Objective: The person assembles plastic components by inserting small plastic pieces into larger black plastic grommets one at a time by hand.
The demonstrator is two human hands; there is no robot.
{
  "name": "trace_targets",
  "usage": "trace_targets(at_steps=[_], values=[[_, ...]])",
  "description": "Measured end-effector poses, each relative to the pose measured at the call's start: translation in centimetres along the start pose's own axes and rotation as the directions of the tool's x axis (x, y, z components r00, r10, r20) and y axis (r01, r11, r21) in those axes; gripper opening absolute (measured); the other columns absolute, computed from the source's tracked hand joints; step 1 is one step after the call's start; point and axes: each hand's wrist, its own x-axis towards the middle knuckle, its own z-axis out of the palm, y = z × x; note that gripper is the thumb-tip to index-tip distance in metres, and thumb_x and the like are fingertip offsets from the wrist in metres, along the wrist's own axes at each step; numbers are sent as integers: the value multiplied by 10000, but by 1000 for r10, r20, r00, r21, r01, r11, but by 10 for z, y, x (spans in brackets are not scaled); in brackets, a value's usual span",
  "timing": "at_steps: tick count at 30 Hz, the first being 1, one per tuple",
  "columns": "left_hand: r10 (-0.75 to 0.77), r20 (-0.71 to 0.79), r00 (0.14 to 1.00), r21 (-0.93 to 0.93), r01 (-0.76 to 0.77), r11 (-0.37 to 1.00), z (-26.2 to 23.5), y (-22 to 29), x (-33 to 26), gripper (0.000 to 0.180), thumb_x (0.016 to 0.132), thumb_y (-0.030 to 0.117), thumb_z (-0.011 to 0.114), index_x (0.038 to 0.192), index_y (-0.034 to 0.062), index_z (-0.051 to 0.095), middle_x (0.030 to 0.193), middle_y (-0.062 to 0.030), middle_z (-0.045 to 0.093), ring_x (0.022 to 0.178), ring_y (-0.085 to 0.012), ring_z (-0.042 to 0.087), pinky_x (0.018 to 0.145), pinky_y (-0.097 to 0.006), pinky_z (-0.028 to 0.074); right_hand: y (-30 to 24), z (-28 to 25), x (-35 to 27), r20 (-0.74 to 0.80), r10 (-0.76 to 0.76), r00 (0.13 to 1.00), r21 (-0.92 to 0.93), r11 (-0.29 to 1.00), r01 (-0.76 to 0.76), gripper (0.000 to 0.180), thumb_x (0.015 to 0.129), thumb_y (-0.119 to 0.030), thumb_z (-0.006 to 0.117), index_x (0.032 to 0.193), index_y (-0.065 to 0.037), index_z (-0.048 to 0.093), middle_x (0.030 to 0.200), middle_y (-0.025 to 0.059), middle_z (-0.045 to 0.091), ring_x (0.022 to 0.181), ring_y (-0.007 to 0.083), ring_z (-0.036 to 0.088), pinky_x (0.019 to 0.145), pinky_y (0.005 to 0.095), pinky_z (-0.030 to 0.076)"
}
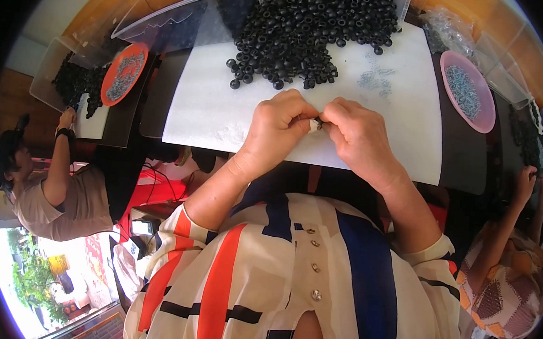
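The left hand (pixel 277 129) and right hand (pixel 357 128) had fingertips clamped on a small dark piece (pixel 319 120) above the white sheet (pixel 207 102), near its front edge's middle. A slack pinch could have dropped it; a bump could have rolled black hollow beads (pixel 319 34) off the sheet. A pink bowl (pixel 484 118) stood beside the right edge on the dark table (pixel 464 158), a brown-shirted co-worker (pixel 71 203) off to the left.

A brown-shirted person (pixel 70 209) is at left, a patterned-shirted person (pixel 502 293) at right.

12 o'clock: black beads (pixel 319 28) | centre: white sheet (pixel 204 95) | 10 o'clock: orange bowl (pixel 109 77) | 2 o'clock: pink bowl (pixel 486 112) | 6 o'clock: cream shirt (pixel 293 268), navy, orange, black stripes
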Motion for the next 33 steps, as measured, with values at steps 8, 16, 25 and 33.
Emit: trace_targets(at_steps=[8, 16, 25, 33], values=[[0, 49, 999, 14, -1, 1000, 0, 4, -3, 184, 738, -67, 663, 908, -6, 692, 879, -101, 623, 815, -263, 618, 698, -342, 509, -1, -7, 4, 77, 82, 994, 48, 995, -85, 42, 784, 3, 603, 809, -26, 585, 768, 133, 639, 720, 356, 625, 638, 449, 477], [246, -5, 969, 200, -240, 950, 4, -1, -3, 218, 727, -111, 648, 920, -13, 684, 858, -99, 601, 786, -256, 597, 674, -322, 481, -3, -17, 25, 269, 312, 911, 52, 940, -337, 95, 749, -62, 608, 793, -37, 688, 735, 165, 675, 772, 372, 662, 688, 473, 502], [72, 55, 996, 40, -74, 996, -2, -3, 1, 156, 748, -69, 649, 878, 0, 700, 826, -95, 609, 769, -262, 601, 672, -349, 500, -4, -20, 35, 393, 334, 857, -62, 939, -338, 138, 743, -91, 579, 758, -46, 709, 812, 164, 696, 836, 379, 661, 712, 488, 505], [-257, 306, 917, -102, 300, 949, -17, 9, 30, 96, 779, -10, 772, 862, 3, 726, 753, 13, 672, 715, -54, 554, 658, -231, 464, 4, -25, 48, 497, 380, 780, -59, 912, -406, 136, 738, -114, 597, 779, -47, 708, 801, 172, 691, 817, 377, 663, 694, 480, 509]])
